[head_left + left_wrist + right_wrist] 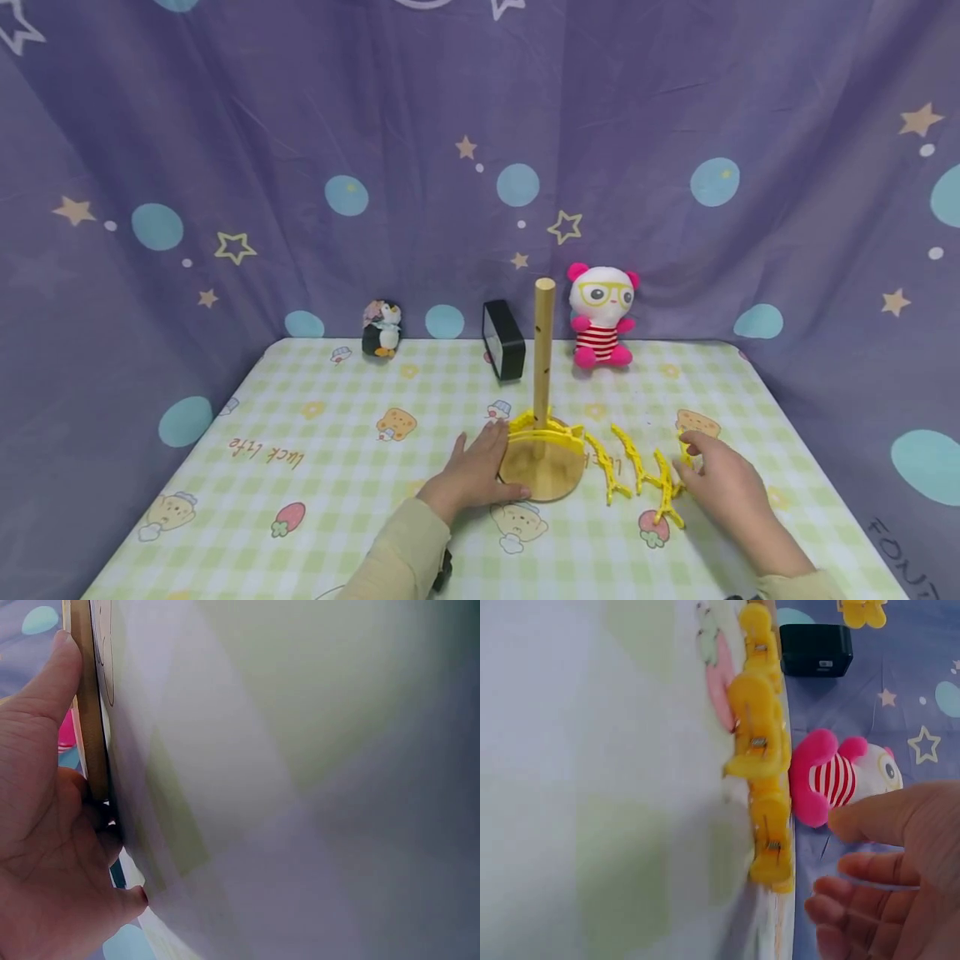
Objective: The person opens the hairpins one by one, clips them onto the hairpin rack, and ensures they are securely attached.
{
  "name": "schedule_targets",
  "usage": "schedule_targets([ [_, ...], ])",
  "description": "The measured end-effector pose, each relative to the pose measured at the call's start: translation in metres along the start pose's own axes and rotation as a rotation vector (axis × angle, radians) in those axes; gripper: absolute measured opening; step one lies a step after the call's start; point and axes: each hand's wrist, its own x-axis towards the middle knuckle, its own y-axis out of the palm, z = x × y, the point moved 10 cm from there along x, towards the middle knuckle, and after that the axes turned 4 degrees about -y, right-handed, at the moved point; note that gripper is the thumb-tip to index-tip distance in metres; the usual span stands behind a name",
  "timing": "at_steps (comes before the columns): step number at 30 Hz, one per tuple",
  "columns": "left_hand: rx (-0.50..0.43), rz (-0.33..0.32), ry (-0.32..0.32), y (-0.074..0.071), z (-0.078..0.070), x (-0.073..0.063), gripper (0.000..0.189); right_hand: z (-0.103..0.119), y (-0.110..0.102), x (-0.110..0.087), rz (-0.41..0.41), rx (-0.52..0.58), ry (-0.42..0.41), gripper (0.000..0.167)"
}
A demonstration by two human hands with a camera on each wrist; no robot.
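A wooden stand has a round base and an upright post, with yellow plastic pieces around the lower post. My left hand holds the left edge of the base, thumb at the front; the left wrist view shows this hand at the base's rim. Several yellow spring clips lie to the right of the stand. Over the rightmost clip hovers my right hand. In the right wrist view, this hand has loosely bent fingers with nothing between them, beside the clips.
Behind the stand is a black box-shaped object. A pink and white plush bear sits at the back right, and a penguin figure at the back left. A checked cloth covers the table; a purple curtain hangs behind.
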Motion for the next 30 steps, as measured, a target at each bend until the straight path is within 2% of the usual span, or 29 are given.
schedule_targets([
  [2,-0.002,-0.004,0.0,-0.002,0.0,-0.001,0.105,-0.011,0.002,-0.003,0.034,-0.022,0.046,0.05],
  [5,-0.004,-0.006,-0.005,-0.004,0.0,-0.001,0.105,-0.023,0.011,-0.005,0.132,-0.038,0.109,0.061],
  [9,-0.007,-0.005,-0.008,-0.006,0.001,-0.002,0.105,-0.029,0.02,-0.007,0.226,-0.058,0.148,0.069],
  [19,-0.007,-0.002,0.0,-0.002,0.001,0.0,0.104,-0.031,0.026,-0.011,0.293,-0.092,0.199,0.06],
  [22,-0.001,-0.008,0.0,0.001,0.003,0.002,0.104,-0.032,0.03,-0.012,0.284,-0.092,0.201,0.056],
  [27,0.016,-0.012,-0.005,0.007,0.007,0.006,0.107,-0.033,0.033,-0.012,0.254,-0.1,0.196,0.065],
  [30,0.024,-0.005,-0.006,0.007,0.006,0.006,0.107,-0.034,0.033,-0.011,0.255,-0.11,0.208,0.06],
])
